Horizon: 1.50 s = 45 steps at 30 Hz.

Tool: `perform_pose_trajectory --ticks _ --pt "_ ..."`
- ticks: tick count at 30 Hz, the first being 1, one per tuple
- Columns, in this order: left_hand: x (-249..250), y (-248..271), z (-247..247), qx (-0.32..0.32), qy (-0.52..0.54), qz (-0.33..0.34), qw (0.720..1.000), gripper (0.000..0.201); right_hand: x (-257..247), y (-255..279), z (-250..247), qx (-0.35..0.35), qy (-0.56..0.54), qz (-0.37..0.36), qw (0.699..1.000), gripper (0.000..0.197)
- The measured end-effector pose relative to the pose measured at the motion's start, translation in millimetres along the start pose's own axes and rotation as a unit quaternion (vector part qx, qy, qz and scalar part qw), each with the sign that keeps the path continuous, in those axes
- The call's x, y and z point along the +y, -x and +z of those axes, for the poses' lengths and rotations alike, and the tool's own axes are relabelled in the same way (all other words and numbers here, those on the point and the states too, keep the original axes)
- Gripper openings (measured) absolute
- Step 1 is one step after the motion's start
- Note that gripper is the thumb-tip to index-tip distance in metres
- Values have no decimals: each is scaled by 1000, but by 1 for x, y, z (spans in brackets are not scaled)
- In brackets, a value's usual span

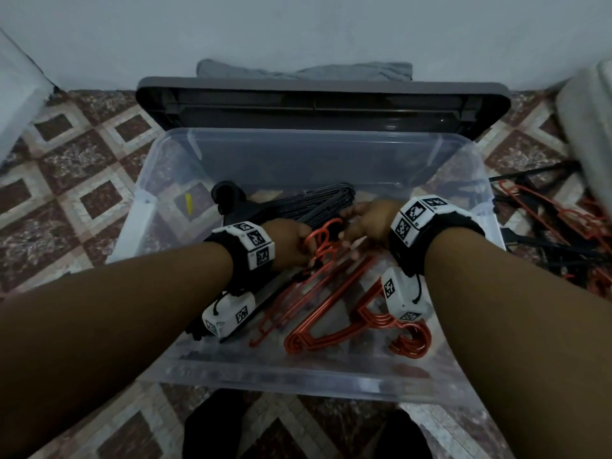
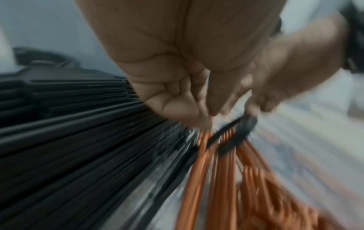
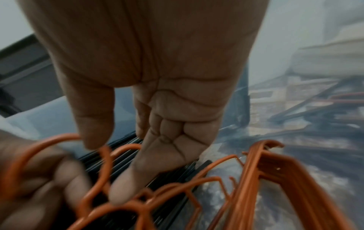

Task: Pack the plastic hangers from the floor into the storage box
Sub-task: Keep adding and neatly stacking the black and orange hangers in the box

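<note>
A clear storage box stands open on the floor in front of me. Inside lie a stack of black hangers and a bundle of orange hangers near the front wall. My left hand grips the hooks of another orange hanger bundle low in the box; the left wrist view shows its fingers curled round the orange bars, blurred. My right hand reaches in beside it, with its index finger laid on the orange hooks above the black stack.
The dark grey lid stands raised behind the box, with a grey cloth at the wall. More orange and black hangers lie on the tiled floor right of the box. White furniture borders the right side.
</note>
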<state>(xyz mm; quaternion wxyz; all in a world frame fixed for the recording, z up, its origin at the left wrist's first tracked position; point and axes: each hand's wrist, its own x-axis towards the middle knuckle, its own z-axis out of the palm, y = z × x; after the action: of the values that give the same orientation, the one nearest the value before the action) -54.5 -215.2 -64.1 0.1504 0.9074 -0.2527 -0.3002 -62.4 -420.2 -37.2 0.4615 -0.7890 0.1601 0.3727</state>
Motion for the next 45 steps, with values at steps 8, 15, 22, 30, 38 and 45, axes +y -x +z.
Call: perform_pose_trajectory --ticks 8,15,22,30,38,45 --pt "4 1 -14 16 159 -54 986 18 -10 -7 24 13 140 -79 987 33" --pt "18 -3 -19 79 186 -45 978 21 -10 -25 29 147 221 -125 956 42" --pt "19 0 -55 114 189 -23 975 33 -2 -31 38 100 303 -142 937 40" --pt "6 -3 -79 250 225 -42 941 33 -10 -23 31 181 311 -167 918 38" --pt "4 -3 -68 207 355 -56 910 37 -31 -6 22 94 211 -248 941 17" --pt "-11 8 -56 11 431 -142 891 33 -28 -7 10 110 249 -232 934 11"
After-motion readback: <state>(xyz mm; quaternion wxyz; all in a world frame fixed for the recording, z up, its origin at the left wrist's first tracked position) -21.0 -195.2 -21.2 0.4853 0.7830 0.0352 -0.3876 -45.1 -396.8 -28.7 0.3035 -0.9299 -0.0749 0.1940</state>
